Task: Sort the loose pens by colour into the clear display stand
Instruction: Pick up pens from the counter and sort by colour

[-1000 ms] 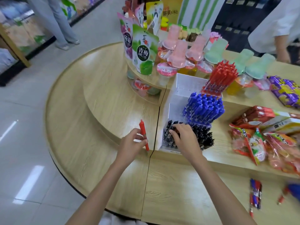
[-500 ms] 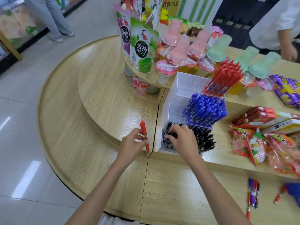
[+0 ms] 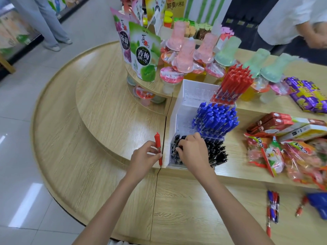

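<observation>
Little shifts: left hand (image 3: 143,156) still grips a red pen (image 3: 157,141); right hand (image 3: 192,152) stays curled among black pens (image 3: 217,152), hold unclear. Each pen is best seated fully, in the display stand's (image 3: 194,92) matching tier.

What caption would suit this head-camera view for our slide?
Left hand holds a red pen; right hand reaches among black pens in the clear stand.

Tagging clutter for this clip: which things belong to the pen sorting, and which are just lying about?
Job: red pen in the left hand; right hand at the black pens; blue pens; red pens; clear display stand; loose pens on the lower shelf.
Lying about: jelly cups, pouches, snack packets, purple packets.
</observation>
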